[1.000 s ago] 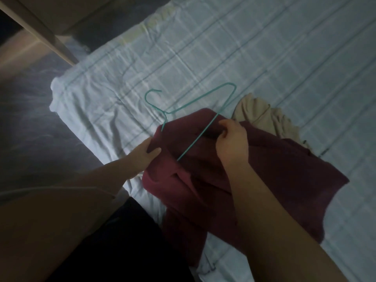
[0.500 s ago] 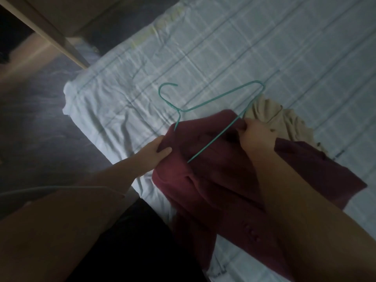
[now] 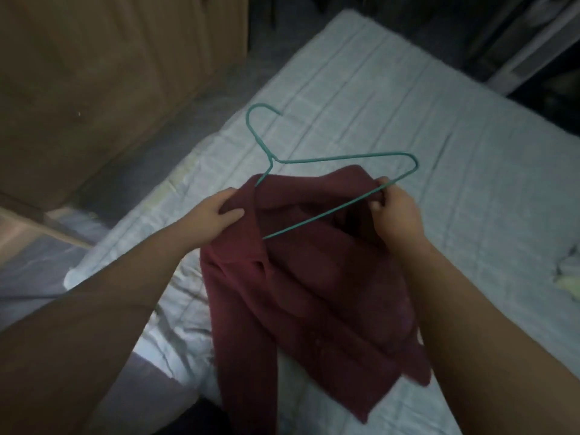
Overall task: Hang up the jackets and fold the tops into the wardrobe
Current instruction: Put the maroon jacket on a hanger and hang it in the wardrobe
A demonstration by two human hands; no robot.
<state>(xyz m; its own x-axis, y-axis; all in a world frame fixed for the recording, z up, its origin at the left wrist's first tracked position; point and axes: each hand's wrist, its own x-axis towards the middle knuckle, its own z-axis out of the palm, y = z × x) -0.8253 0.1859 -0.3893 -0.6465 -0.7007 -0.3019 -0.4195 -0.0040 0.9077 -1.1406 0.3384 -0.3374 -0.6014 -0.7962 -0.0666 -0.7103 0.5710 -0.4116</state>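
Two hands now hold the maroon jacket [image 3: 314, 293] up from the bed [image 3: 185, 174], where half a second ago it sat bunched on the sheet [image 3: 439, 127]. The left hand [image 3: 216, 211] grips the collar at one shoulder, fingers curled into the cloth. The right hand [image 3: 395, 211] pinches the other shoulder together with the lower wire of the green hanger [image 3: 345, 157]. The hands have drawn wider apart, and the cloth between them has opened out. The hanger's left end is tucked under the collar by the left hand, while its right bend and hook stand clear above the cloth. I'd judge the hanger half in: the right shoulder has yet to go over the wire before the jacket can be hung.

The jacket hangs over the bed's near edge, toward its near left corner, with the hem trailing down toward the person. The sheet is pale, faintly checked and creased. A small pale garment [image 3: 568, 277] lies at the bed's right edge. The beige top that lay beside the jacket is no longer in sight. Across a strip of grey floor [image 3: 201, 127] to the left stands the wooden wardrobe [image 3: 94, 73]. The room is dim.
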